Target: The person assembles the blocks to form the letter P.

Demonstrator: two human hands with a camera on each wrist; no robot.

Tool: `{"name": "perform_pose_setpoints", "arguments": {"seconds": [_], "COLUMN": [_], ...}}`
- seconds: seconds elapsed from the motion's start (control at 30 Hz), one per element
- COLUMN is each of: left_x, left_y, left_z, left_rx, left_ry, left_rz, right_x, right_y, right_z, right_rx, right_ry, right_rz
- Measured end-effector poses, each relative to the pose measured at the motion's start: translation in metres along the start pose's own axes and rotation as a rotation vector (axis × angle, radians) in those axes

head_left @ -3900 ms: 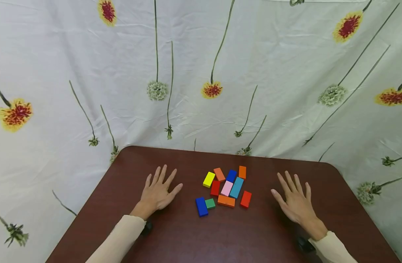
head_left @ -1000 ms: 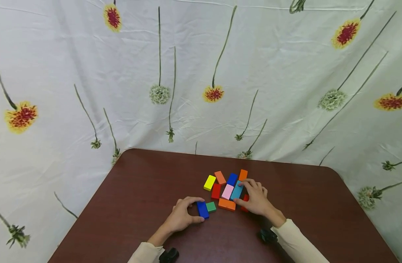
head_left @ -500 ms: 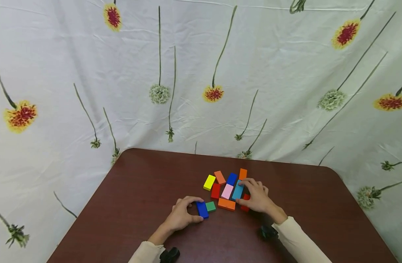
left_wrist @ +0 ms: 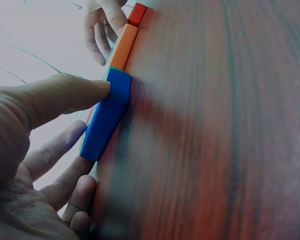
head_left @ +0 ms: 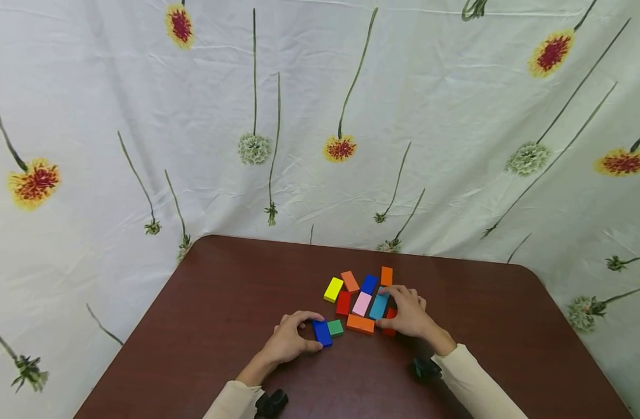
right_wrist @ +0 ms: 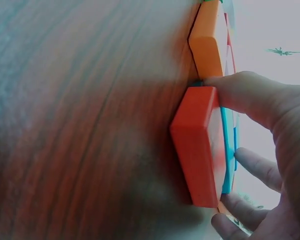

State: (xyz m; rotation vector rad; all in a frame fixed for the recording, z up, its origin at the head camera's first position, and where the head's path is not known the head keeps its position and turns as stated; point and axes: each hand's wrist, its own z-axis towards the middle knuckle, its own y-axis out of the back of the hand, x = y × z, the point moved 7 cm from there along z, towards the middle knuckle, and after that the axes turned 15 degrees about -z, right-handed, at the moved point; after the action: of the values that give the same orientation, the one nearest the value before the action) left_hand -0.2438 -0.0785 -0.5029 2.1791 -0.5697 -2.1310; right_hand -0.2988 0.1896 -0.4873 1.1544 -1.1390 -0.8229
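Observation:
In the head view my left hand has its thumb and index finger at the two ends of a dark blue block on the table. A small green block lies against that block's right side. My right hand spans a light blue block, thumb at the near end and a finger at the far end. Under this hand a red block stands out in the right wrist view, partly covered in the head view. The left wrist view shows my thumb on the dark blue block's end.
Between the hands lie a pink block, an orange block and a second red block. Farther back are a yellow block and several more blocks. All rest on a dark brown table before a flowered cloth.
Both hands lay flat and spread at the sides earlier; they have come inward to the blocks. The light blue block has shifted slightly right, away from the pink one.

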Motion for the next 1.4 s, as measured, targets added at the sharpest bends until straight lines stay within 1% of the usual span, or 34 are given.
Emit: {"name": "perform_pose_setpoints", "arguments": {"seconds": [0.13,0.3,0.4,0.43,0.63,0.7,0.83,0.93,1.0,1.1,1.23,1.33,1.4], "left_x": [-0.001,-0.002,-0.001,-0.001,-0.001,0.0,0.0,-0.001,-0.001,0.0,0.001,0.003,0.004], "left_y": [0.0,0.002,0.003,0.003,0.004,0.005,0.004,0.004,0.004,0.003,0.004,0.005,0.005], "left_z": [0.001,0.003,0.003,0.003,0.006,0.007,0.008,0.008,0.008,0.007,0.007,0.008,0.008], "left_rx": [-0.004,-0.01,-0.007,-0.003,0.027,0.039,0.071,0.093,0.103,0.122,0.132,0.136,0.144], "left_ry": [-0.004,0.012,0.03,0.025,0.024,0.038,0.033,0.023,0.023,0.02,0.009,0.006,0.003], "left_rz": [-0.007,-0.012,-0.015,-0.014,-0.04,-0.059,-0.084,-0.1,-0.108,-0.112,-0.113,-0.111,-0.111], "right_x": [-0.003,-0.003,-0.001,0.0,0.011,0.017,0.03,0.039,0.044,0.054,0.071,0.086,0.094], "right_y": [0.0,0.004,0.007,0.008,0.022,0.027,0.031,0.028,0.023,0.017,0.011,0.007,0.004], "right_z": [0.001,0.001,0.0,0.0,-0.008,-0.013,-0.027,-0.039,-0.046,-0.058,-0.071,-0.08,-0.085], "right_rx": [-0.006,-0.071,-0.109,-0.125,-0.206,-0.215,-0.22,-0.206,-0.179,-0.119,-0.039,0.01,0.054], "right_ry": [-0.02,-0.001,0.011,0.019,0.061,0.08,0.14,0.178,0.201,0.242,0.322,0.377,0.392], "right_rz": [0.01,0.031,0.028,0.021,0.046,0.068,0.104,0.125,0.139,0.212,0.335,0.396,0.43]}}
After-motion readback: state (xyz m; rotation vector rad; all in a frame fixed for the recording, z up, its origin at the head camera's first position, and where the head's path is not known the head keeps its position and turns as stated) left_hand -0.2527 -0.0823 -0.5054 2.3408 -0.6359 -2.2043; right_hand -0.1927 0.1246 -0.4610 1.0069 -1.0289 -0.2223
